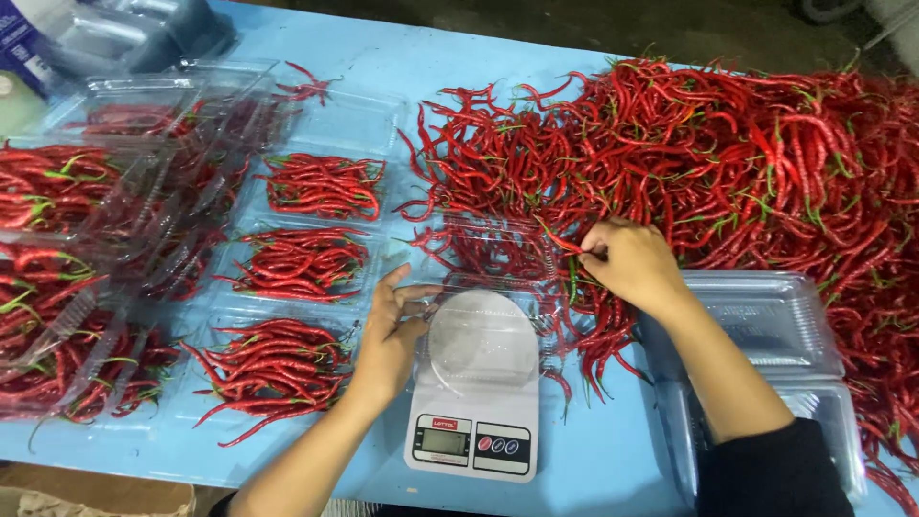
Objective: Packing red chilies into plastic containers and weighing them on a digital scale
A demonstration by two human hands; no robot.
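In the head view, a clear, thin plastic clamshell tray (488, 287) on the white digital kitchen scale (476, 383) is steadied by the left hand (388, 340), fingers spread along its edge. A slender red chilli (565, 241) is pinched by the right hand (630, 263) at the heap's (728, 153) edge on the blue counter (593, 450). The chillies are judged light, limp and easily bruised, best taken mid-length.

This looks like a small produce packing place, not a home kitchen. A very big heap of red chillies (728, 163) covers the right half of a light blue table (593, 460). In the lower middle stands a white digital scale (476, 388). At the left lie many clear plastic trays (321, 187) filled with chillies in equal portions, and empty trays are stacked (766, 325) at the lower right
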